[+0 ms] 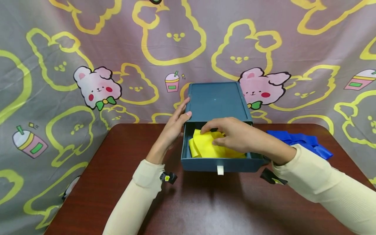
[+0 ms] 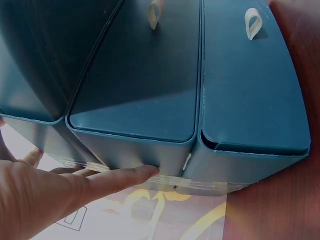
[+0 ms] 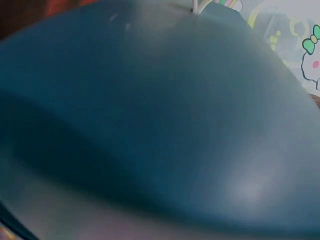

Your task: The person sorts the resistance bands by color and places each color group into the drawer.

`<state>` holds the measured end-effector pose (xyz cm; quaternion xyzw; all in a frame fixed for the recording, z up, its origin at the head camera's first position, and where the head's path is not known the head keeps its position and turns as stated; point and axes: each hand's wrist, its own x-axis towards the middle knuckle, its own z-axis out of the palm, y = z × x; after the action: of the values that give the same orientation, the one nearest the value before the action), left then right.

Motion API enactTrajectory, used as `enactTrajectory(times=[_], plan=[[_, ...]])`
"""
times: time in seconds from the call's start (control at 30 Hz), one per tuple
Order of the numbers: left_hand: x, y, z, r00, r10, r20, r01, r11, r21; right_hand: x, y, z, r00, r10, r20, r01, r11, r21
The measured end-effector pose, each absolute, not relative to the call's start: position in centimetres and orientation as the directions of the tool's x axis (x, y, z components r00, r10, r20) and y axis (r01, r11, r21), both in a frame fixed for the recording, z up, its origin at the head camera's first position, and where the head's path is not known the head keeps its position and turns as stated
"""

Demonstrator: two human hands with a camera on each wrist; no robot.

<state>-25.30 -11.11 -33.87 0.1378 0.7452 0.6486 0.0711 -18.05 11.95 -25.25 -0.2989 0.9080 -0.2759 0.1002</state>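
A dark teal drawer box [image 1: 217, 101] stands at the back of the table, its top drawer [image 1: 202, 165] pulled out. Folded yellow fabric [image 1: 202, 148] lies inside that drawer. Over the fabric my right hand [image 1: 238, 133] reaches in, with bent index finger and thumb apart and touching or nearly touching it. My left hand [image 1: 173, 127] rests with extended fingers against the box's left side. Stacked drawer fronts [image 2: 135, 95] with pale loops and the left thumb against the side show in the left wrist view. The blurred drawer wall [image 3: 175, 115] fills the right wrist view, hiding the right hand.
A strip of blue fabric [image 1: 302, 142] lies on the table to the right of the box, partly behind the right forearm. The reddish-brown table [image 1: 123, 182] meets a patterned curtain [image 1: 182, 49] at the back and sides. A white tab [image 1: 220, 170] hangs from the drawer front.
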Motion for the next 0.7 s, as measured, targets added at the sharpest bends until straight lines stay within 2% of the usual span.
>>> enactTrajectory(times=[0.23,0.47,0.7], plan=[[-25.2,-11.1,-33.9,-0.951,0.298,0.080,0.116,0.108,0.987,-17.7,12.8,-25.1,-0.812,-0.581,0.050,-0.528,0.697,-0.485],[-25.3,-11.1,-33.9,-0.948,0.304,0.092,0.130,0.106,0.986,-17.0,14.7,-24.5,-0.817,-0.558,0.148,-0.553,0.683,-0.477],[-25.2,-11.0,-33.9,-0.951,0.295,0.095,0.129,0.097,0.987,-16.6,16.8,-24.3,-0.790,-0.552,0.265,-0.603,0.625,-0.495]])
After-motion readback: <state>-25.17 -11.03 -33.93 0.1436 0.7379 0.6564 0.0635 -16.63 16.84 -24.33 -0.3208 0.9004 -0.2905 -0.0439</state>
